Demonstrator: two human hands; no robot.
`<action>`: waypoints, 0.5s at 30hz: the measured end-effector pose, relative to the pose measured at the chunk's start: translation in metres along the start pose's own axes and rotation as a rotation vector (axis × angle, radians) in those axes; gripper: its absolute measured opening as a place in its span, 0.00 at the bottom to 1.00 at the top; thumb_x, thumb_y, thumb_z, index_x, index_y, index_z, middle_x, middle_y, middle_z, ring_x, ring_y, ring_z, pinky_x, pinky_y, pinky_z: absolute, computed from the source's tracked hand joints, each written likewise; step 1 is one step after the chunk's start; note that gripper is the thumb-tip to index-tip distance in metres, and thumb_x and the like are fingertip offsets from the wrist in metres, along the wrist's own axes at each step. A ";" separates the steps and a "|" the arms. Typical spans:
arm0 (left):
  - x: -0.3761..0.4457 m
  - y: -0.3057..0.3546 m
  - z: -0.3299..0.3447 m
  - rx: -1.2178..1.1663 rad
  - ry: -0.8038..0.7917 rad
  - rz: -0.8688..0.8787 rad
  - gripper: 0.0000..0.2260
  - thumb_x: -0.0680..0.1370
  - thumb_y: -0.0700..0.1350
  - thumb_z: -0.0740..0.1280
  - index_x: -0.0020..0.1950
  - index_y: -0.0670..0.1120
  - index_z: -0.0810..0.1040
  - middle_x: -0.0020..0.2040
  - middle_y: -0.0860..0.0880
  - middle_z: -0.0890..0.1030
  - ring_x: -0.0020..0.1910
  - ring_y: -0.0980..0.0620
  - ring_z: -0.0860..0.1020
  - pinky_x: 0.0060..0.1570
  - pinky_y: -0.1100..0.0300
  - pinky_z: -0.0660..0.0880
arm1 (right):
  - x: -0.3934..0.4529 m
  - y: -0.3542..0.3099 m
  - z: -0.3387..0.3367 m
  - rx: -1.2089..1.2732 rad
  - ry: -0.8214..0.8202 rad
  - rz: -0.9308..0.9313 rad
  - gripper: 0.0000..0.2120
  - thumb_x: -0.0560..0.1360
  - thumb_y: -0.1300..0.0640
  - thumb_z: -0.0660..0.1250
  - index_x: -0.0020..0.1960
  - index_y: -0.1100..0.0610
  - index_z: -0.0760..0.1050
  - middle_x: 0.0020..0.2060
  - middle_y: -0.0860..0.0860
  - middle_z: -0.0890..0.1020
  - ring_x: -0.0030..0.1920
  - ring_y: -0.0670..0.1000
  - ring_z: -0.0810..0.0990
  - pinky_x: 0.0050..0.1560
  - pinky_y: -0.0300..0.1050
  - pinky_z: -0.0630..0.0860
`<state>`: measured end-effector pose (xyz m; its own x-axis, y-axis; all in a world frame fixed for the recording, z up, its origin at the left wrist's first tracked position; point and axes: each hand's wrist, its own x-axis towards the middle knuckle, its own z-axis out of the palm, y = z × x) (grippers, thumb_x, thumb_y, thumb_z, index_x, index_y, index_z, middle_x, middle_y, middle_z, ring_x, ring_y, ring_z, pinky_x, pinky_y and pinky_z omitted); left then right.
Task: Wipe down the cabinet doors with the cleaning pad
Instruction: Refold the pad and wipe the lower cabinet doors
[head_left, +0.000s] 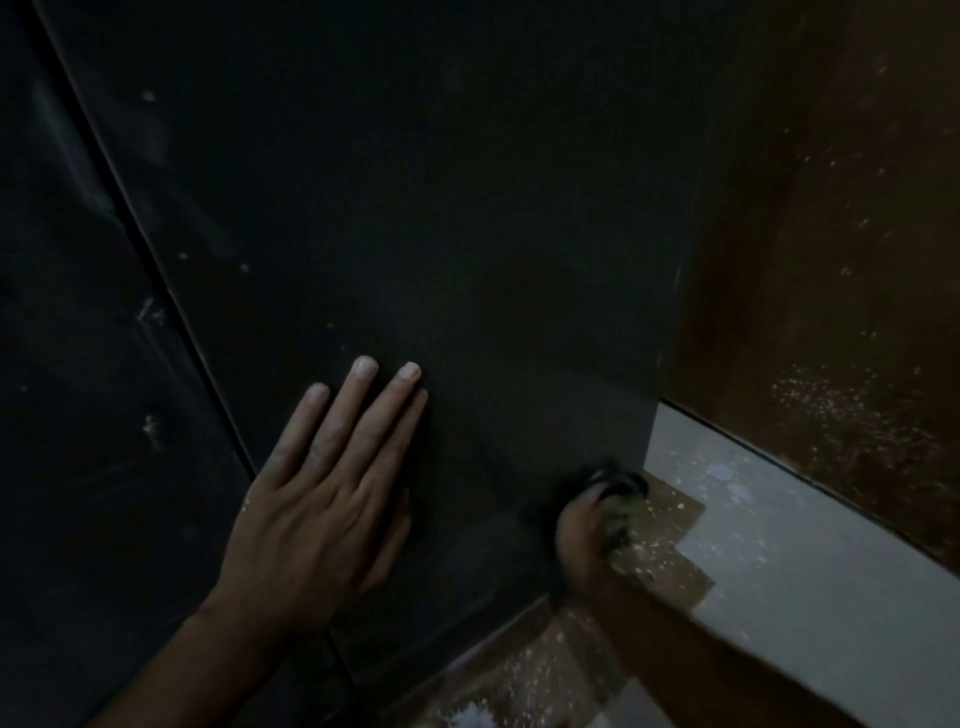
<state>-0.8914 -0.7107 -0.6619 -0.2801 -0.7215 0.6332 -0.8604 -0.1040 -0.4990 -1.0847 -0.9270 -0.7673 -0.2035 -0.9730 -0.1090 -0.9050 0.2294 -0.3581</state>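
Observation:
A dark cabinet door (415, 208) fills most of the view, dusty with pale specks. My left hand (322, 499) lies flat on it, fingers spread and pointing up. My right hand (587, 525) is at the door's lower right corner, blurred, curled around a dark cleaning pad (621, 491) with a greenish side, pressed against the door's bottom edge. A second dark door (78, 364) stands to the left, split off by a narrow seam.
A brown speckled wall (831, 260) rises on the right. Below it runs a pale floor (805, 561) with brown speckled tiles (550, 670) near the door's foot. The scene is dim.

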 end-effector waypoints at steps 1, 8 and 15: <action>0.000 -0.001 -0.001 0.004 -0.007 0.007 0.37 0.78 0.52 0.61 0.84 0.39 0.57 0.86 0.42 0.53 0.85 0.40 0.52 0.83 0.44 0.45 | -0.002 0.002 0.008 0.060 -0.041 -0.043 0.30 0.86 0.51 0.58 0.80 0.67 0.54 0.78 0.66 0.62 0.77 0.64 0.63 0.77 0.58 0.62; -0.001 -0.004 -0.009 -0.092 -0.041 0.032 0.37 0.78 0.52 0.62 0.84 0.39 0.58 0.86 0.41 0.54 0.85 0.40 0.52 0.83 0.42 0.48 | -0.063 0.009 0.071 0.202 -0.190 -0.215 0.30 0.78 0.58 0.43 0.71 0.71 0.71 0.64 0.82 0.69 0.65 0.81 0.70 0.64 0.80 0.67; -0.020 -0.013 -0.027 -0.228 -0.029 0.087 0.33 0.79 0.51 0.62 0.83 0.40 0.62 0.85 0.42 0.58 0.85 0.40 0.54 0.81 0.38 0.53 | -0.050 -0.011 0.035 0.335 -0.054 -0.096 0.30 0.85 0.50 0.54 0.80 0.66 0.55 0.77 0.70 0.60 0.77 0.68 0.61 0.78 0.65 0.56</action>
<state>-0.8856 -0.6764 -0.6520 -0.3478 -0.7404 0.5752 -0.9084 0.1143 -0.4022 -1.0515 -0.8796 -0.7902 -0.0958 -0.9898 -0.1058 -0.7446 0.1418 -0.6523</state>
